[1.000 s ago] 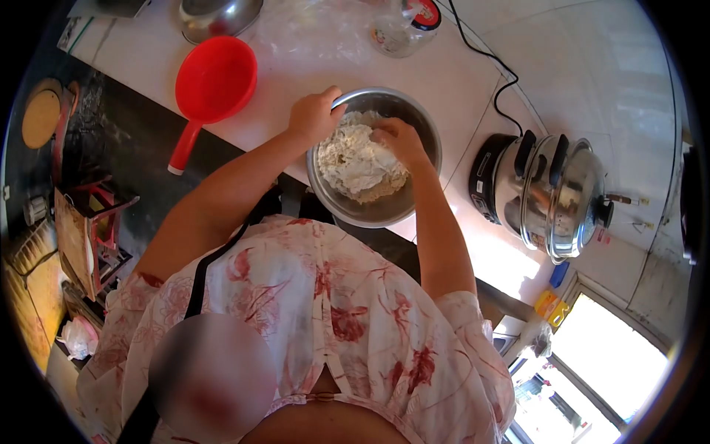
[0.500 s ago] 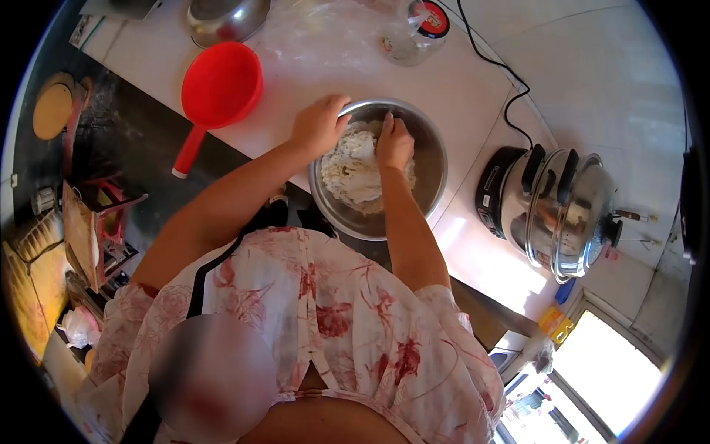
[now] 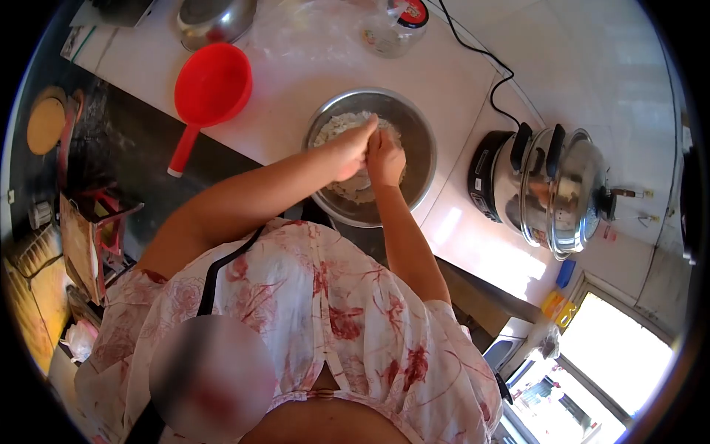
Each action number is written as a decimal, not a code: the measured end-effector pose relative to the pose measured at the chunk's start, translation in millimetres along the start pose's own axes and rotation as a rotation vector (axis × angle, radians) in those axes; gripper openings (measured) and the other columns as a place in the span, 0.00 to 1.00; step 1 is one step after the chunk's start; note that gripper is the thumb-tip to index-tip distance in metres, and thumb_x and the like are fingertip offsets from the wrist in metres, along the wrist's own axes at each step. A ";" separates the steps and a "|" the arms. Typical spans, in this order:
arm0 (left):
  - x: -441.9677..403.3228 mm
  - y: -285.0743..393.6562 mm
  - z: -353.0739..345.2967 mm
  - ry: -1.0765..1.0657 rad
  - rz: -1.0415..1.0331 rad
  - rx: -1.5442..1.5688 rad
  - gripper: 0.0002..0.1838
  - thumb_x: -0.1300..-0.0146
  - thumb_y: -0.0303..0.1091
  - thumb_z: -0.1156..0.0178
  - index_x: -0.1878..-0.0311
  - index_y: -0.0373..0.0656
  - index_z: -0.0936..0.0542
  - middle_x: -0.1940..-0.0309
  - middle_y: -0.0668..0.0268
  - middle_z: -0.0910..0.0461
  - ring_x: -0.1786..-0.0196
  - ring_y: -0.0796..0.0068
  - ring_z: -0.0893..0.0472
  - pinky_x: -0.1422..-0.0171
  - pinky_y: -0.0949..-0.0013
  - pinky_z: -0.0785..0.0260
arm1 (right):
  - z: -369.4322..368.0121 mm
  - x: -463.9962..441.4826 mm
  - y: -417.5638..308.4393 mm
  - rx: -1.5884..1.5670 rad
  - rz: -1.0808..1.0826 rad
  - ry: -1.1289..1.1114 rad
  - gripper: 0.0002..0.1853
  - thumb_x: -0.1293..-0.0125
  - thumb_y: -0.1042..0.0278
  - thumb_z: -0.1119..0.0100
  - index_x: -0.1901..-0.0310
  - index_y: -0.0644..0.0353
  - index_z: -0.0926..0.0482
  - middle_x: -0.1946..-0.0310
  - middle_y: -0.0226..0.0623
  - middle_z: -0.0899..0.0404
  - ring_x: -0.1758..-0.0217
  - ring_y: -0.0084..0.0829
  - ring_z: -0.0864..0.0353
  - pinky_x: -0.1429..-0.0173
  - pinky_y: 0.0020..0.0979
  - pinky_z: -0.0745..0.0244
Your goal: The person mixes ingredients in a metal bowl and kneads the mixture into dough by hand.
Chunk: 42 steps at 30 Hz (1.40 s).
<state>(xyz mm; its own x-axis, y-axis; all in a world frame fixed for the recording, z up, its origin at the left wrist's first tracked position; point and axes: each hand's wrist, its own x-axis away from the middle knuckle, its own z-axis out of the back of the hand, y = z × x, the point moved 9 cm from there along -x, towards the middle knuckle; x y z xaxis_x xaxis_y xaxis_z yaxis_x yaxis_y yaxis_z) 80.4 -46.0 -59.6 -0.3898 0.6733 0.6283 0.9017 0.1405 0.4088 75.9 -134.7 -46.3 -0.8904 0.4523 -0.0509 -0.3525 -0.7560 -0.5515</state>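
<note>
White shirt, red floral print, short sleeves; black strap down left side.

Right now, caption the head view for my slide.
Left hand and right hand close together over a floury mixture in a metal bowl, red dipper nearby.

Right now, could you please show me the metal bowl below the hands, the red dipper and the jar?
Metal bowl (image 3: pixel 419 155), head view: bare inner wall.
Red dipper (image 3: pixel 211 89), head view: inside its cup.
Jar (image 3: pixel 388 38), head view: its clear side.
</note>
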 end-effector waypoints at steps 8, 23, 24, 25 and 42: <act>6.0 24.4 38.8 0.150 -0.074 -0.471 0.28 0.32 0.52 0.48 0.41 0.37 0.30 0.44 0.59 0.27 0.41 0.67 0.28 0.36 0.62 0.39 | 16.3 -16.0 9.5 -0.424 0.053 0.032 0.07 0.37 0.67 0.43 0.66 0.61 0.22 0.72 0.43 0.21 0.69 0.48 0.20 0.64 0.40 0.26; 37.5 95.3 80.6 0.660 -0.832 -1.303 0.10 0.41 0.32 0.40 0.59 0.38 0.22 0.65 0.56 0.21 0.62 0.53 0.21 0.56 0.58 0.30 | -32.1 -22.5 -6.1 -0.087 0.056 -0.420 0.16 0.36 0.52 0.46 0.65 0.57 0.19 0.63 0.47 0.19 0.59 0.51 0.21 0.53 0.45 0.28; 37.6 94.0 81.6 0.658 -0.824 -1.301 0.10 0.41 0.32 0.40 0.59 0.38 0.22 0.65 0.56 0.21 0.62 0.53 0.21 0.56 0.58 0.30 | -28.9 -21.0 -10.3 -0.062 0.058 -0.489 0.16 0.36 0.52 0.46 0.65 0.57 0.19 0.63 0.47 0.19 0.59 0.50 0.21 0.53 0.45 0.28; 37.5 93.5 81.9 0.657 -0.826 -1.281 0.09 0.41 0.33 0.40 0.59 0.39 0.22 0.66 0.55 0.21 0.63 0.53 0.21 0.59 0.57 0.31 | -28.1 -17.4 -13.3 -0.035 0.061 -0.556 0.16 0.36 0.52 0.47 0.65 0.57 0.19 0.64 0.47 0.19 0.59 0.49 0.20 0.53 0.44 0.27; 37.7 93.2 79.8 0.629 -0.841 -1.299 0.10 0.39 0.36 0.41 0.59 0.41 0.24 0.73 0.53 0.23 0.68 0.49 0.23 0.66 0.54 0.32 | -72.9 19.4 -45.8 0.356 0.367 -0.295 0.13 0.43 0.55 0.45 0.69 0.56 0.26 0.63 0.39 0.25 0.54 0.42 0.25 0.48 0.47 0.33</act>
<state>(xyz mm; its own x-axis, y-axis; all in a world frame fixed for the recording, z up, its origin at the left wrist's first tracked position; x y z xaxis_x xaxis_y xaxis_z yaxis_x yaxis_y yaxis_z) 164.7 50.4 -50.6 -0.9521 0.3051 -0.0180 -0.2022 -0.5845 0.7858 95.7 -56.7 -82.7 -0.9969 0.0189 0.0769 -0.0359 -0.9736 -0.2252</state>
